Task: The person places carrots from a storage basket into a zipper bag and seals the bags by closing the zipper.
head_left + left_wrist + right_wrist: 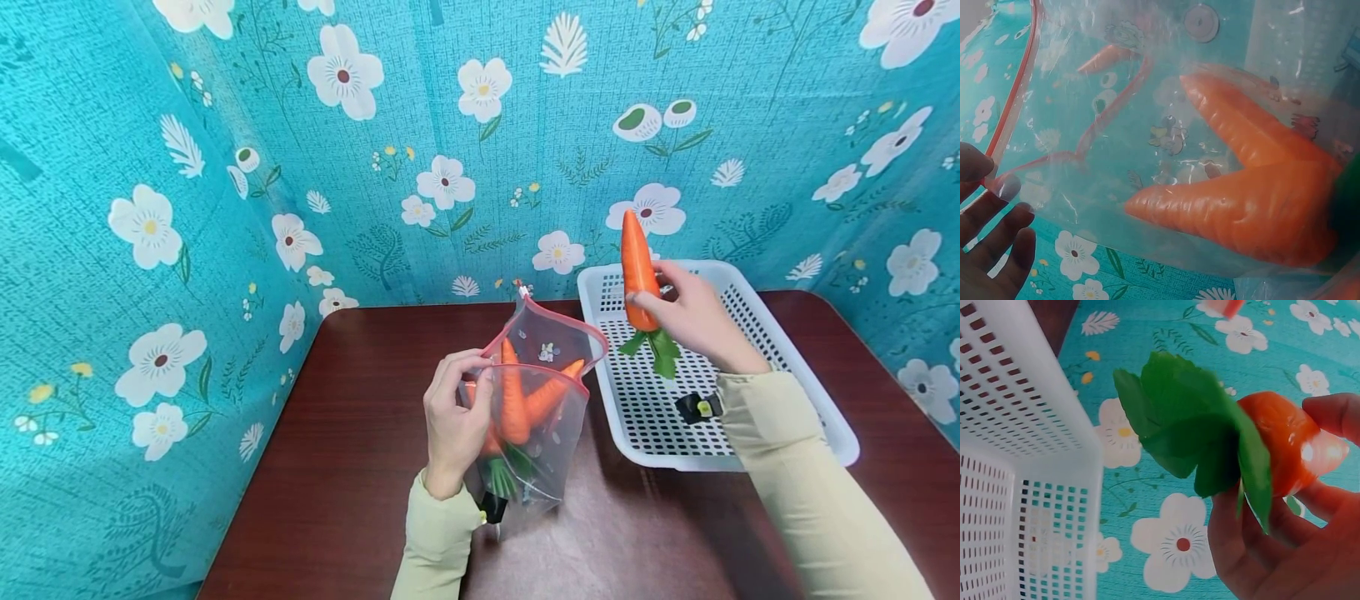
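Observation:
My left hand (457, 412) pinches the red-edged rim of a clear zip bag (558, 467) between thumb and fingers, and the bag's mouth gapes upward. Inside it stand several orange carrots (513, 404) with green tops, tips upward; the left wrist view shows carrots (1241, 212) through the plastic. Over the white basket, my right hand (693, 312) grips another carrot (637, 267) near its thick end, tip up and green leaves (663, 352) hanging below. Seen from the right wrist, the leaves (1185, 425) cover part of that carrot.
The white perforated basket (615, 417) stands at the right on the dark red wooden table (345, 433). A white slider (524, 292) sits at the bag's far corner. Behind the table hangs a teal flowered cloth (420, 100), which also runs along both sides.

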The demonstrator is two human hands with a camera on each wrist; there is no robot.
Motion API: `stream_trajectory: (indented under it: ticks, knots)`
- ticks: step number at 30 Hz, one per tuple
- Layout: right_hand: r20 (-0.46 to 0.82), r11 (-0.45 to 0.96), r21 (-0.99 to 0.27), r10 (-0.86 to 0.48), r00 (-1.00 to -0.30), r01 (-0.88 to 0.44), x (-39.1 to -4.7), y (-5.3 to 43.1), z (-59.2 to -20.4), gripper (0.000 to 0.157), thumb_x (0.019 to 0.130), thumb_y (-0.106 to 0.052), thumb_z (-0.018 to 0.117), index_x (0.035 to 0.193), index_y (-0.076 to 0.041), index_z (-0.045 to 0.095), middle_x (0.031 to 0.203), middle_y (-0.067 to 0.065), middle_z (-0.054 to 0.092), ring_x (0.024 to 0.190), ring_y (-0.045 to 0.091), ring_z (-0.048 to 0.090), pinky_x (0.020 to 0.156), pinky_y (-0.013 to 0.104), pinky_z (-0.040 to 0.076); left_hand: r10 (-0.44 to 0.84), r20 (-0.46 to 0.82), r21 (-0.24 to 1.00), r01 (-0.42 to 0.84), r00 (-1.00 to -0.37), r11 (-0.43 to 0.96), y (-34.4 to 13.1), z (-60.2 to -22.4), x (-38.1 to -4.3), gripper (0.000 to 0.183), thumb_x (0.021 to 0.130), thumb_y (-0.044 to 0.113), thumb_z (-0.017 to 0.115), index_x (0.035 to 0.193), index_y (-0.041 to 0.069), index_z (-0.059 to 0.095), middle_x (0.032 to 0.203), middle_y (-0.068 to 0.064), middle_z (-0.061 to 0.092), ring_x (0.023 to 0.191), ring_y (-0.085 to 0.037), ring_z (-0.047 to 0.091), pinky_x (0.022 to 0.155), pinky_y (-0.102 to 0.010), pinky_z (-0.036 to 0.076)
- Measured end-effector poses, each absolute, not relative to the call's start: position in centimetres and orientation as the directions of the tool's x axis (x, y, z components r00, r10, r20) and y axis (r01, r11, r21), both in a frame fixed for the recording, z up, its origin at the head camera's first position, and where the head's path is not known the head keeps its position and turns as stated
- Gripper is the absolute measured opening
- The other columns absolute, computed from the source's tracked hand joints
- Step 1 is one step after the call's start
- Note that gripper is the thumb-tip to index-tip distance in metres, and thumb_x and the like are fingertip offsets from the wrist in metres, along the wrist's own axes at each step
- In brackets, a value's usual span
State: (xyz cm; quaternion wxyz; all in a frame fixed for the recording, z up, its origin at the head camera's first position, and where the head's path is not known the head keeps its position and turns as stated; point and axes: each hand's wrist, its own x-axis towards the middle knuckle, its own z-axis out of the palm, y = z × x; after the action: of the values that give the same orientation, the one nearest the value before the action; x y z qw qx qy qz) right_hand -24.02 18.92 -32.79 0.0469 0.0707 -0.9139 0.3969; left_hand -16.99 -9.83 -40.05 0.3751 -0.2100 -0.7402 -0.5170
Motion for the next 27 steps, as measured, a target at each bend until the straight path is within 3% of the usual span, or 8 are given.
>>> stream_trajectory:
  ticks: [7, 27]
  knots:
    - [0.173, 0.672, -0.716, -0.091, -0.981, -0.189, -23.5, 18.4, -31.8, 0.052, 0.085, -0.044, 0.053, 0.129, -0.019, 0.042, 0.11, 0.012, 0.054, 0.086, 0.027, 0.052, 0.052, 0.033, 0.048, -0.077, 0.774, 0.603, 0.694, -0.629, 0.392, -9.8, -40.0, -16.9, 0.012, 0.085, 0.012, 0.059, 0.095, 0.007, 0.063, 0.103, -0.004, 0.062, 0.092, -0.014, 0.056, 0.063, -0.025, 0.046]
    - [0.312, 0.637, -0.716, -0.075, -0.947, -0.286, -22.1, 17.3, -28.9, 0.047, 0.085, -0.042, 0.055, 0.129, -0.026, 0.045, 0.108, 0.007, 0.056, 0.084, 0.021, 0.051, 0.06, 0.034, 0.045, -0.081, 0.784, 0.592, 0.701, -0.616, 0.398, -9.6, -40.0, -17.0, 0.013, 0.084, 0.011, 0.059, 0.093, 0.004, 0.063, 0.102, -0.003, 0.064, 0.091, -0.015, 0.054, 0.068, -0.03, 0.046]
